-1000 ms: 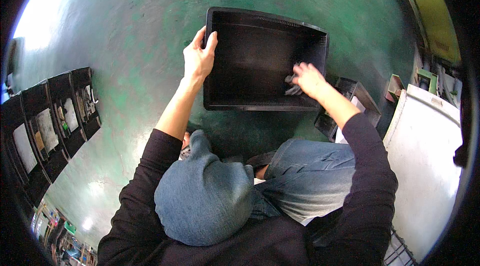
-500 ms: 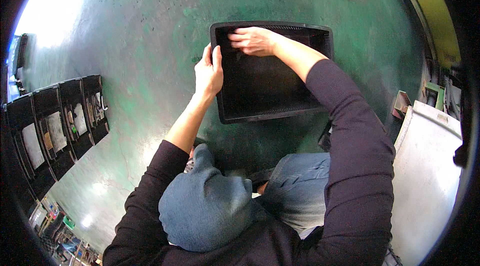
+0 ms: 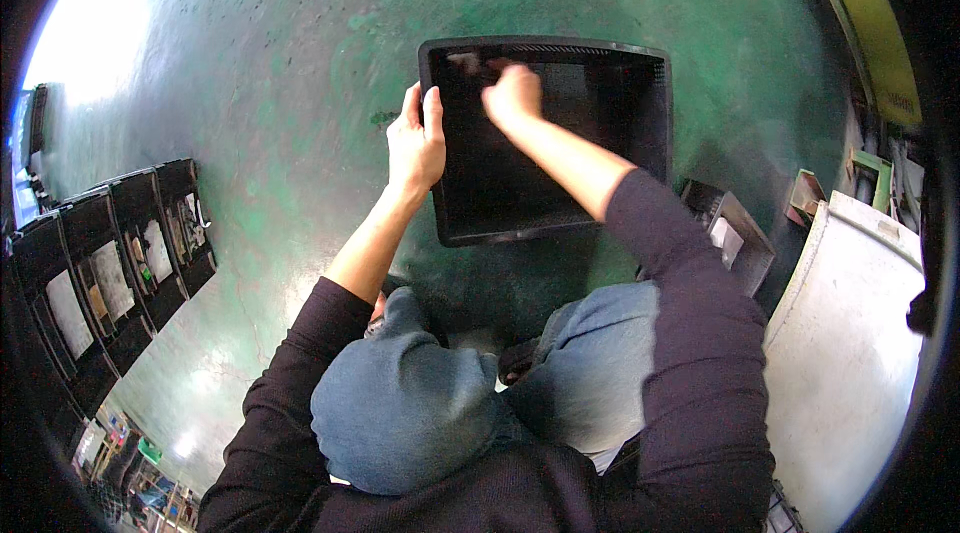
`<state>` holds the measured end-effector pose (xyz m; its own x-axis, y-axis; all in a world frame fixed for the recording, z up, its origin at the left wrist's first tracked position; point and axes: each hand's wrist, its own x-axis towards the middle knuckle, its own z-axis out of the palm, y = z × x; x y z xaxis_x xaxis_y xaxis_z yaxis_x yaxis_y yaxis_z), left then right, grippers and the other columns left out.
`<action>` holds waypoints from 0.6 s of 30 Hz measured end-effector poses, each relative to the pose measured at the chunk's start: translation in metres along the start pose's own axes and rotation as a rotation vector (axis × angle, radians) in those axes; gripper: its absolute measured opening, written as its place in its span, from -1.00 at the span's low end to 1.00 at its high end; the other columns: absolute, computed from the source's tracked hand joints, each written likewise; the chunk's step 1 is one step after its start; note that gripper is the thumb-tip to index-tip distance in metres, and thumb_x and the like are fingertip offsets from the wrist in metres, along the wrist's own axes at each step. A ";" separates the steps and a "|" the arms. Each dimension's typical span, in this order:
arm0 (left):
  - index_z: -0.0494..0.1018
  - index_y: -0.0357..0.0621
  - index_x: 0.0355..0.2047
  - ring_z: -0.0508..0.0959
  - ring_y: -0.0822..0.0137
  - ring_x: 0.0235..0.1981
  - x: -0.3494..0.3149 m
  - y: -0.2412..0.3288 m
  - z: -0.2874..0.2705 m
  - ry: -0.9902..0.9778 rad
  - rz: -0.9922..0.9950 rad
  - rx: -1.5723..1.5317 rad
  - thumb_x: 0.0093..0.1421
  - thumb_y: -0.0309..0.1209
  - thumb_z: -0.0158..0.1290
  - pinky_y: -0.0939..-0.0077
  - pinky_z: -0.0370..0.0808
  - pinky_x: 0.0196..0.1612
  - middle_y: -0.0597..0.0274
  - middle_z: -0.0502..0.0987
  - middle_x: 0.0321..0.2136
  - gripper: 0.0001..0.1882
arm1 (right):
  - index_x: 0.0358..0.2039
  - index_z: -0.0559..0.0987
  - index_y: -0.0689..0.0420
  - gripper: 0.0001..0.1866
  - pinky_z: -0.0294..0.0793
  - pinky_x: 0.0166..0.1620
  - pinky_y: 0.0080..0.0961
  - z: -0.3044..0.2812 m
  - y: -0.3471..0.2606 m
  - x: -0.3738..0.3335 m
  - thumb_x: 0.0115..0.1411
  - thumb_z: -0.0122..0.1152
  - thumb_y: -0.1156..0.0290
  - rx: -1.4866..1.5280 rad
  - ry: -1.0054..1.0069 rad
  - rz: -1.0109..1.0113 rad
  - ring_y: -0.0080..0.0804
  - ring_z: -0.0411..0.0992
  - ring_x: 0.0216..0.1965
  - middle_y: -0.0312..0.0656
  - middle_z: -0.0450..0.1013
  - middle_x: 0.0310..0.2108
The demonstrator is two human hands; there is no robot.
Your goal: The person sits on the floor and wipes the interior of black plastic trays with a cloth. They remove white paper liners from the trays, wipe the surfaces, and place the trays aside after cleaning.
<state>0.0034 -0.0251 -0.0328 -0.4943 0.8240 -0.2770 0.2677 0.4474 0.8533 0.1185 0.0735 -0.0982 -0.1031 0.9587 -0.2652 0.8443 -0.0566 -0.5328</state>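
Note:
A black rectangular plastic crate (image 3: 545,233) rests on the floor in front of my knees, its open side facing me. My left hand (image 3: 415,148) holds the crate's left rim, with the thumb and fingers on either side of the wall. Inside the crate, near its far left corner, is my right hand (image 3: 515,93). Its fingers are smeared by motion, so whether they hold anything is not visible. A small pale patch (image 3: 465,61) shows on the crate's far wall, just left of those fingers.
Green worn floor (image 3: 300,83) surrounds the crate. On the left stands a row of black bins (image 3: 110,273) with pale sheets in them. To the right, past my forearm, are a grey box (image 3: 740,238) and a white panel (image 3: 850,333). A yellow-green structure (image 3: 870,23) curves along the far right.
My right hand has moved slightly right and away from the crate's left wall, and its forearm has swung lower. A grey box now shows beside my right sleeve. My left hand keeps its hold.

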 end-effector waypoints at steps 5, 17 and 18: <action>0.31 -0.39 0.04 0.43 -0.16 -0.01 0.001 -0.012 0.004 0.052 0.128 0.014 0.30 -0.04 -0.19 0.26 0.34 0.06 -0.28 0.44 -0.08 -0.41 | -0.46 0.52 0.27 -0.80 0.50 -0.28 -0.08 0.026 -0.022 -0.040 0.15 -0.08 0.47 -0.009 -0.073 -0.217 0.08 0.50 -0.30 0.12 0.50 -0.37; 0.15 -0.19 0.20 0.32 0.03 0.10 -0.027 0.025 -0.020 0.143 0.637 0.146 0.35 -0.26 -0.24 0.21 0.19 0.17 -0.07 0.30 0.09 -0.53 | -0.23 0.59 0.16 -0.68 0.51 -0.19 -0.32 -0.096 -0.038 -0.100 -0.07 0.22 0.41 0.185 -0.612 -0.258 -0.25 0.53 -0.20 -0.05 0.56 -0.29; 0.14 -0.20 0.21 0.30 0.09 0.12 -0.042 0.034 -0.021 -0.036 0.627 -0.073 0.35 -0.28 -0.22 0.25 0.19 0.17 -0.04 0.28 0.11 -0.53 | -0.17 0.57 0.18 -0.64 0.52 -0.18 -0.35 -0.122 -0.036 -0.099 -0.03 0.26 0.36 0.493 -0.706 -0.183 -0.29 0.51 -0.18 -0.08 0.54 -0.23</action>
<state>0.0158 -0.0520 0.0167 -0.2332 0.9337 0.2717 0.4400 -0.1479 0.8857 0.1623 0.0144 0.0459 -0.6534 0.5776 -0.4893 0.4763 -0.1888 -0.8588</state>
